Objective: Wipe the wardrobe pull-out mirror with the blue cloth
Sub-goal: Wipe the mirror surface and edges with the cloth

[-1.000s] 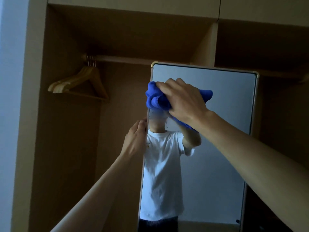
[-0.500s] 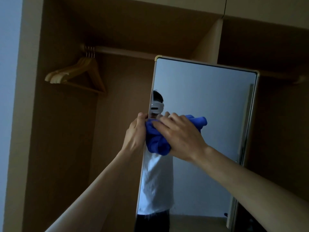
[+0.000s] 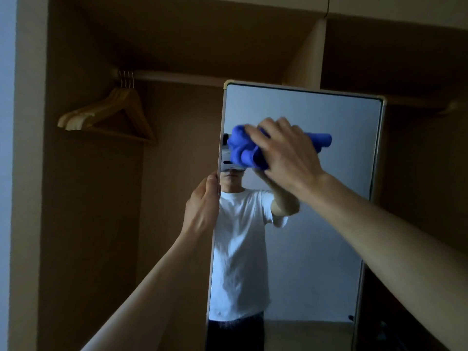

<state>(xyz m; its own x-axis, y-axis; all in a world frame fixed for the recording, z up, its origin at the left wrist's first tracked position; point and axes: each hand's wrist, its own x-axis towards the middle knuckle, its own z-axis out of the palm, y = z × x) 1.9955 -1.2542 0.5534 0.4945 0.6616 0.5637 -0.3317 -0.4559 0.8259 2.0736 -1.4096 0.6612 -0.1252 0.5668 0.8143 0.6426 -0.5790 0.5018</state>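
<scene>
The tall pull-out mirror (image 3: 329, 224) with a thin gold frame stands out from the open wardrobe, in the middle of the head view. My right hand (image 3: 286, 153) presses the bunched blue cloth (image 3: 243, 150) flat against the glass in the upper left part of the mirror. My left hand (image 3: 203, 206) grips the mirror's left edge just below the cloth. The glass reflects a person in a white T-shirt with one arm raised.
Several wooden hangers (image 3: 109, 112) hang on the rail (image 3: 177, 78) at the upper left inside the wardrobe. A vertical partition (image 3: 312, 54) rises behind the mirror's top. A pale wall (image 3: 6, 148) borders the wardrobe on the left.
My right hand carried the cloth down the glass, then back up and slightly right. My left hand stayed on the mirror's left edge.
</scene>
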